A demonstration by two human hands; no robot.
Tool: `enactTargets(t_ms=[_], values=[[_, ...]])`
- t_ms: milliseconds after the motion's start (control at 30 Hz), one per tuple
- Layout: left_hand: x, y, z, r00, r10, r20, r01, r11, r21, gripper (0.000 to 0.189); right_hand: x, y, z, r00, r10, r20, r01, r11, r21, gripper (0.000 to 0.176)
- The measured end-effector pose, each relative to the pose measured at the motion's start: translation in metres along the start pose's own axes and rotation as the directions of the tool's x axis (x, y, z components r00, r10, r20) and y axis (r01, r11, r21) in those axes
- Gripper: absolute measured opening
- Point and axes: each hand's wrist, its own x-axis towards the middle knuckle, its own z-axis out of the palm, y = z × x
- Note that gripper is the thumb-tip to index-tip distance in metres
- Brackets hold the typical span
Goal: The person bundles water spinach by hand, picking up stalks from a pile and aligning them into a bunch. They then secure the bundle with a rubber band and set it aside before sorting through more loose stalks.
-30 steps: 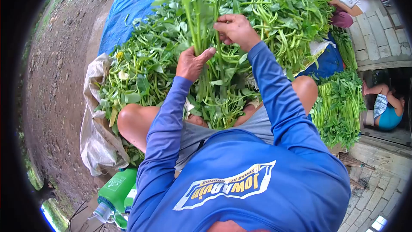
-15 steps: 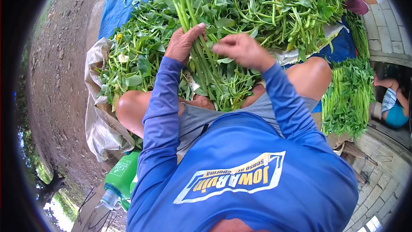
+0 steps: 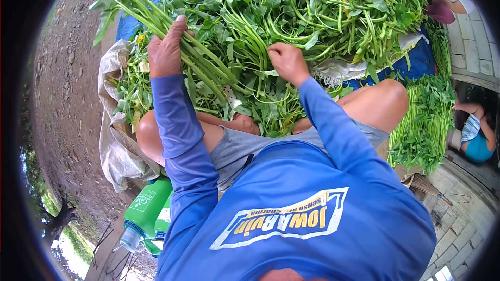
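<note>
Blue tarp under heaped greens — left hand clamped round a bundle, right hand bunched tight in the greens — I'd square the stem ends first.

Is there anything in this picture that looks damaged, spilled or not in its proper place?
Little stands out. A few yellowed leaves lie among the green pile, just beside the left hand, which grips a bundle of stalks tilted to the left. The right hand reaches into the pile. Nothing looks spilled.
</note>
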Motion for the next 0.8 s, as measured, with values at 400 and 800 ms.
enactTargets(t_ms=[400, 800], values=[[-0.005, 0.008, 0.001, 0.994, -0.038, 0.105, 0.04, 0.999, -0.019, 0.03, 0.152, 0.012, 0.057, 0.926, 0.163, 0.341, -0.001, 0.903, -0.429, 0.021], [-0.009, 0.015, 0.004, 0.991, 0.05, 0.126, -0.054, 0.998, 0.028, 0.032, 0.085, -0.093, -0.095, 0.912, 0.029, 0.41, -0.332, 0.639, 0.694, 0.022]])
